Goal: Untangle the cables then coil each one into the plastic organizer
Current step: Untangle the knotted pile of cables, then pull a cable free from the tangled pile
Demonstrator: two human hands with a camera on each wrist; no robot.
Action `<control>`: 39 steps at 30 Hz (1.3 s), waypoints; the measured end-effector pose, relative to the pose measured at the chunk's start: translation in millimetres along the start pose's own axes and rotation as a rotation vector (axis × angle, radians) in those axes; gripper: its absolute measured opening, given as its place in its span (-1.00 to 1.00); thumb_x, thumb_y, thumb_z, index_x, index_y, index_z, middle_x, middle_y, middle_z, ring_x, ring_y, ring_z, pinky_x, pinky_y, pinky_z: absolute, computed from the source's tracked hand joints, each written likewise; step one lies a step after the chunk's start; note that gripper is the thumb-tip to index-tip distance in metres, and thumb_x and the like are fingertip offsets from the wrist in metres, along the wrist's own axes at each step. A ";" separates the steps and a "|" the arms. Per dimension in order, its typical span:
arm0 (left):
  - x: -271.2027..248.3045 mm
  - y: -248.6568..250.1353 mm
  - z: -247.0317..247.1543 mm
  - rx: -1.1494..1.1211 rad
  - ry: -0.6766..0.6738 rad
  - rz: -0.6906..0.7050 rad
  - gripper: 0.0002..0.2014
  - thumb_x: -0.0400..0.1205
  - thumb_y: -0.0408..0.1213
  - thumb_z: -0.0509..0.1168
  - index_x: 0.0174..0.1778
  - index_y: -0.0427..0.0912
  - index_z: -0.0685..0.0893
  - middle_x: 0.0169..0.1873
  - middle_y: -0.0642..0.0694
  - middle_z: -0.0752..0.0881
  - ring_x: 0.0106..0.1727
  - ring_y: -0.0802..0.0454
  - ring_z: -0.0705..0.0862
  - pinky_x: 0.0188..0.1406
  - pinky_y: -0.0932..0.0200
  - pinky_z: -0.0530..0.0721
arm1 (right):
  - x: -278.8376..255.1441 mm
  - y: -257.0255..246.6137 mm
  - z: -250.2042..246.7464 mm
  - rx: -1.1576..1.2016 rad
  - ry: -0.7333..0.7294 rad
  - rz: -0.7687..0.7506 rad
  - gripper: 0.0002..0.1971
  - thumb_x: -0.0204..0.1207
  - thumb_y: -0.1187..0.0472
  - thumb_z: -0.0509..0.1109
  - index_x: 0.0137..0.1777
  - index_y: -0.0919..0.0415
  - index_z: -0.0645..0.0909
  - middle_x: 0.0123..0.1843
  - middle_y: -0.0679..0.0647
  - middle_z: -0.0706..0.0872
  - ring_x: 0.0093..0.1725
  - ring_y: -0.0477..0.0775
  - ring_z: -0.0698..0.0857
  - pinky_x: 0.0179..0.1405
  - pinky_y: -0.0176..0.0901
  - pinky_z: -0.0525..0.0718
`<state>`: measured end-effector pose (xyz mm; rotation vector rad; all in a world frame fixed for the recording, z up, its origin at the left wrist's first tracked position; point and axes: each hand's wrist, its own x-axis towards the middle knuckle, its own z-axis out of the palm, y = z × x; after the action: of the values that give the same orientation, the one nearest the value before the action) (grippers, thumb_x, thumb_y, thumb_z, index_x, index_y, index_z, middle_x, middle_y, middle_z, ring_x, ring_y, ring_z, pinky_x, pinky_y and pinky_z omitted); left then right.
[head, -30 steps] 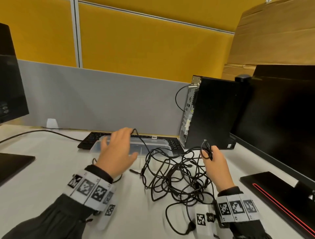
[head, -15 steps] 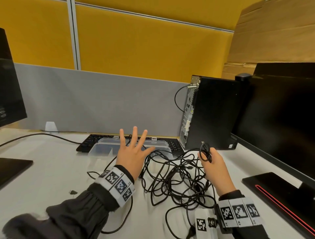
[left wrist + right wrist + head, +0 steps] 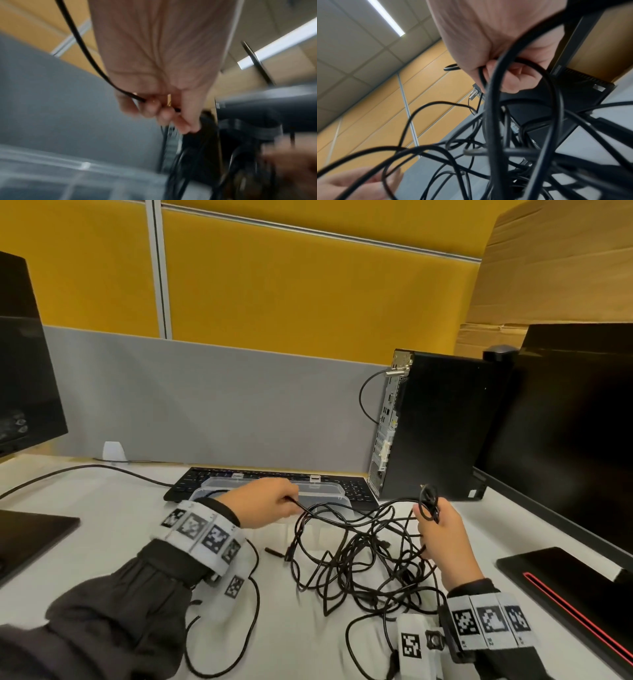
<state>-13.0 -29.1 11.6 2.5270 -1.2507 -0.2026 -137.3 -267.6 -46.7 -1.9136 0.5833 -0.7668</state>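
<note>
A tangle of black cables point(image 3: 363, 556) lies on the white desk between my hands. My left hand point(image 3: 270, 503) pinches one black strand point(image 3: 102, 75) at the tangle's upper left, its fingers point(image 3: 154, 108) curled round it. My right hand point(image 3: 442, 529) grips a small coiled bunch of cable point(image 3: 430, 503) raised above the tangle's right side; in the right wrist view its fingers point(image 3: 513, 78) close round cable loops point(image 3: 494, 121). The clear plastic organizer point(image 3: 325, 494) sits just behind my left hand, partly on a keyboard.
A black keyboard point(image 3: 352, 489) lies behind the organizer. A black computer tower point(image 3: 438, 426) stands at the back right, a large monitor point(image 3: 565, 440) at the right and another monitor point(image 3: 24, 364) at the left. A grey partition runs behind the desk.
My left hand, spread flat over the organizer before, has turned right and closed on a cable strand. The right hand has kept holding its coil up.
</note>
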 end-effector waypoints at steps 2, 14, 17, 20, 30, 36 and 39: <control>-7.9 3.5 -9.7 -0.212 -0.031 -0.002 -0.79 0.58 -0.13 0.26 -0.35 -0.02 0.43 -0.38 0.07 0.43 -0.35 0.13 0.37 -0.33 0.22 0.32 | 0.7 0.2 -0.7 0.007 0.016 0.014 -0.87 0.67 0.19 0.18 -0.10 0.19 0.46 -0.33 0.10 0.44 -0.34 0.04 0.42 -0.37 -0.10 0.40; -20.2 2.3 -40.5 -1.205 0.722 -0.063 -0.61 0.61 -0.39 0.26 -0.47 -0.04 0.26 -0.62 0.10 0.19 -0.57 0.14 0.16 -0.50 0.22 0.13 | 2.6 1.8 -11.3 -0.140 0.098 0.021 -0.89 0.68 0.25 0.13 -0.03 0.26 0.43 -0.35 0.13 0.47 -0.38 0.05 0.43 -0.41 -0.14 0.41; -21.7 -1.5 -40.7 -1.340 0.861 -0.104 -0.68 0.60 -0.43 0.24 -0.42 -0.07 0.35 -0.61 0.09 0.21 -0.63 0.18 0.20 -0.58 0.29 0.16 | 0.5 -3.3 -12.1 -0.197 0.109 0.006 -0.89 0.69 0.24 0.12 0.00 0.27 0.41 -0.35 0.12 0.48 -0.38 0.05 0.45 -0.46 -0.16 0.36; -22.6 -0.6 -39.7 -1.425 0.932 -0.115 -0.69 0.61 -0.44 0.23 -0.42 -0.08 0.38 -0.64 0.10 0.23 -0.63 0.18 0.20 -0.55 0.27 0.17 | -1.8 -7.2 -10.7 -0.264 0.111 -0.028 -0.87 0.70 0.24 0.11 0.07 0.30 0.43 -0.34 0.12 0.50 -0.38 0.03 0.47 -0.49 -0.17 0.33; -28.2 10.7 -19.0 -1.481 0.721 -0.043 -0.74 0.65 -0.29 0.25 -0.34 -0.11 0.38 -0.34 -0.01 0.59 -0.46 0.12 0.52 -0.38 0.23 0.57 | -35.6 -60.2 -13.2 -0.643 -0.080 -0.481 -0.21 0.28 -0.11 0.57 0.43 -0.34 0.18 0.16 -0.24 0.23 0.19 -0.22 0.18 0.20 -0.11 0.30; -31.7 14.7 -13.2 -1.548 0.649 -0.005 -0.71 0.67 -0.29 0.22 -0.36 -0.10 0.34 -0.25 -0.08 0.77 -0.48 0.09 0.62 -0.37 0.19 0.67 | -43.1 -74.4 12.6 -0.794 -0.425 -0.455 -0.97 0.57 -0.08 0.30 -0.08 -0.22 0.50 -0.14 -0.26 0.54 -0.07 -0.27 0.48 0.39 0.05 0.33; -33.8 18.7 -11.0 -1.547 0.641 -0.018 -0.75 0.68 -0.28 0.20 -0.32 -0.13 0.39 -0.19 -0.12 0.77 -0.44 0.07 0.66 -0.37 0.17 0.72 | -37.8 -65.4 18.2 -0.779 -0.511 -0.367 -0.95 0.61 0.03 0.28 -0.08 -0.10 0.50 -0.18 -0.17 0.66 -0.14 -0.16 0.64 0.11 -0.24 0.56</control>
<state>-44.7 -10.6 27.9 1.0743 -0.4076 -0.2068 -145.4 -203.2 -3.9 -2.8629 0.2080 -0.2287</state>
